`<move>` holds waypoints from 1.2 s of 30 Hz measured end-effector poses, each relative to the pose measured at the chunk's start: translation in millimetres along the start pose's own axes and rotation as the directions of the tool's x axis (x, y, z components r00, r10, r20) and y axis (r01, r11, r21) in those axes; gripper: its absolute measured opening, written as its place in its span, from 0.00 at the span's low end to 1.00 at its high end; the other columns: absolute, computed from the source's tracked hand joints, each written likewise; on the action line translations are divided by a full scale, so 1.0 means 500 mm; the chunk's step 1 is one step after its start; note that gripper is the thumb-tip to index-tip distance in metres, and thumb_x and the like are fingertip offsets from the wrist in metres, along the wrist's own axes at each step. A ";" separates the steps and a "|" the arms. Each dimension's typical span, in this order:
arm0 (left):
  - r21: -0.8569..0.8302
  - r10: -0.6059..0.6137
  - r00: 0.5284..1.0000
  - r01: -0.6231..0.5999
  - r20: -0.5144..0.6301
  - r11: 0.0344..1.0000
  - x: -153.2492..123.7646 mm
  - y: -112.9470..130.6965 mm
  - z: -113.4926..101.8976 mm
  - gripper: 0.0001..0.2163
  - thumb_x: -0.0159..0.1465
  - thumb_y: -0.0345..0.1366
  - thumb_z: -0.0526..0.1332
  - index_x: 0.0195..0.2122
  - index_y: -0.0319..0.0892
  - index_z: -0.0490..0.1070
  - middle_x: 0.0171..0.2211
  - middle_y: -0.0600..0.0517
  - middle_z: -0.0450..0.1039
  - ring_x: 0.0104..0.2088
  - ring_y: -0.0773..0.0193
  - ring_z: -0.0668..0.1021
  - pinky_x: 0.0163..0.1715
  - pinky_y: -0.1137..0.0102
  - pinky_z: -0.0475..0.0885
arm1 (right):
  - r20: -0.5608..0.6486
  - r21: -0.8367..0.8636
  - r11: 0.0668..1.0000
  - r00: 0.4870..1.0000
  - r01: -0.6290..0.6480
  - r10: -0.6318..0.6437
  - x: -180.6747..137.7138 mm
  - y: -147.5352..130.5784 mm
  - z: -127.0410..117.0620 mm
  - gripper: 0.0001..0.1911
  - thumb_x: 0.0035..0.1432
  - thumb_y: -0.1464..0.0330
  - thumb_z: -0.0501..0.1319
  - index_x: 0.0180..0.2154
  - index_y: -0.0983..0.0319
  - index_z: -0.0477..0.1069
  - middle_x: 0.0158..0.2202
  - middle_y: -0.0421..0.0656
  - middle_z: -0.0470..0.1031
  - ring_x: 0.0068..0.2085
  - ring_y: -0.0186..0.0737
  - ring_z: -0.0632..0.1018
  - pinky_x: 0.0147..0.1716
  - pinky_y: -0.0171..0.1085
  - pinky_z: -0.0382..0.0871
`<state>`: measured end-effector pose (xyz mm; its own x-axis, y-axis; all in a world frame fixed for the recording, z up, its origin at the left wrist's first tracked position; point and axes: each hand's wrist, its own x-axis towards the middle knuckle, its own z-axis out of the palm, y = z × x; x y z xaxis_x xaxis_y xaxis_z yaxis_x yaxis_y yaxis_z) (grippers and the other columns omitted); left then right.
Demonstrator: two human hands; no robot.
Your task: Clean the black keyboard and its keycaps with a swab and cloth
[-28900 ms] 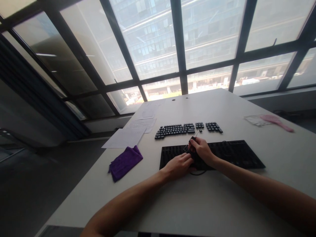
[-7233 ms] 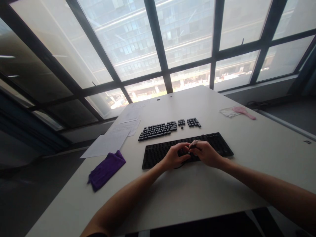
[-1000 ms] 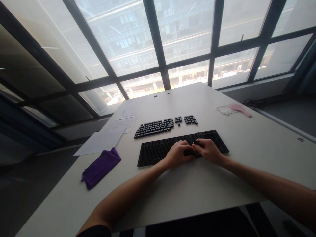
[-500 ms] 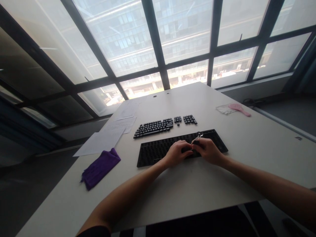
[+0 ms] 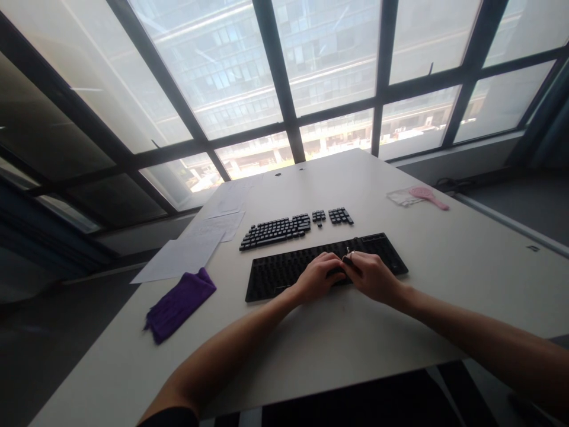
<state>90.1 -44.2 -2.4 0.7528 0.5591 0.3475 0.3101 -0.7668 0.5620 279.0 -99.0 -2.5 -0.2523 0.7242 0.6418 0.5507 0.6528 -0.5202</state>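
Observation:
A black keyboard (image 5: 271, 274) lies in front of me, its keycaps off over the part I can see. My right hand (image 5: 374, 276) is closed around a small keycap puller (image 5: 348, 255), whose thin metal wires stick up past the fingers. Beside it, my left hand (image 5: 319, 275) rests over the keyboard's middle with curled fingers, its fingertips meeting those of the right. What sits between the left fingertips is hidden. Beyond the keyboard, loose black keycaps (image 5: 274, 230) are laid out in keyboard order, with a number-pad group (image 5: 340, 216) at their right.
A folded purple cloth (image 5: 181, 305) lies on the white table (image 5: 267, 350) to the left. Paper sheets (image 5: 180, 259) run along the left edge. At the right are a pink hairbrush (image 5: 427, 196) and a clear plastic bag (image 5: 398, 197). Windows stand behind the table.
The right hand has turned and shifted slightly left, lowering the keycap puller's wires toward the left fingertips. The left hand stays almost in place. The keycap rows look the same.

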 end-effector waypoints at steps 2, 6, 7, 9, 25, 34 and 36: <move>-0.011 -0.005 1.000 0.005 -0.015 1.000 0.000 0.002 0.002 0.08 0.66 0.41 0.60 0.39 0.41 0.73 0.40 0.48 0.72 0.43 0.59 0.72 0.46 0.66 0.68 | -0.008 -0.033 0.999 1.000 0.021 -0.021 0.001 -0.003 0.003 0.14 0.66 0.70 0.54 0.26 0.60 0.60 0.25 0.41 0.66 0.25 0.34 0.65 0.27 0.36 0.58; -0.019 -0.051 0.999 0.051 -0.018 0.999 -0.001 0.005 0.001 0.09 0.65 0.42 0.62 0.38 0.41 0.72 0.39 0.49 0.73 0.42 0.60 0.73 0.45 0.67 0.68 | 0.032 0.011 0.999 0.998 0.047 -0.047 0.000 -0.001 0.003 0.13 0.66 0.70 0.54 0.27 0.61 0.62 0.26 0.41 0.66 0.26 0.34 0.66 0.27 0.36 0.59; -0.019 -0.063 0.998 0.063 -0.010 0.998 -0.001 0.005 0.000 0.10 0.64 0.43 0.63 0.38 0.41 0.72 0.39 0.49 0.73 0.41 0.60 0.73 0.44 0.67 0.68 | 0.037 0.042 0.999 0.999 0.035 -0.037 -0.001 0.001 0.003 0.13 0.66 0.70 0.54 0.27 0.61 0.63 0.26 0.41 0.67 0.26 0.34 0.67 0.27 0.35 0.60; -0.023 -0.088 0.996 0.088 0.001 0.996 -0.002 0.003 -0.003 0.12 0.61 0.44 0.66 0.38 0.41 0.73 0.37 0.50 0.73 0.40 0.60 0.73 0.43 0.67 0.69 | 0.032 0.098 0.995 0.999 -0.013 0.010 -0.004 0.005 0.003 0.12 0.66 0.69 0.55 0.28 0.61 0.65 0.27 0.41 0.69 0.28 0.35 0.69 0.29 0.36 0.62; -0.078 -0.143 0.986 0.137 -0.085 0.988 -0.001 -0.007 0.002 0.19 0.48 0.47 0.74 0.32 0.39 0.73 0.30 0.53 0.71 0.32 0.65 0.71 0.33 0.71 0.66 | -0.004 0.171 0.985 0.999 -0.039 0.041 -0.006 0.008 0.018 0.08 0.64 0.69 0.58 0.31 0.62 0.73 0.29 0.43 0.73 0.30 0.37 0.74 0.31 0.36 0.67; -0.050 -0.119 0.992 0.117 -0.048 0.992 0.000 -0.002 0.006 0.16 0.53 0.46 0.70 0.27 0.39 0.69 0.28 0.55 0.67 0.29 0.68 0.68 0.28 0.73 0.61 | 0.080 0.125 0.990 0.994 0.071 -0.081 -0.019 0.011 0.024 0.07 0.66 0.70 0.56 0.36 0.62 0.72 0.30 0.42 0.70 0.28 0.35 0.70 0.29 0.35 0.63; -0.055 -0.123 0.992 0.120 -0.042 0.991 0.001 -0.003 0.005 0.17 0.52 0.47 0.71 0.27 0.39 0.70 0.27 0.55 0.66 0.28 0.68 0.68 0.28 0.73 0.61 | 0.055 0.142 0.989 0.997 0.038 -0.046 -0.017 0.012 0.025 0.08 0.66 0.70 0.56 0.34 0.62 0.72 0.30 0.43 0.72 0.29 0.35 0.72 0.31 0.36 0.65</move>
<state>91.5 -43.7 -4.7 0.6836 0.6620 0.3073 0.3661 -0.6753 0.6402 274.6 -98.6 -18.3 -0.3209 0.7041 0.6334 0.4220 0.7050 -0.5700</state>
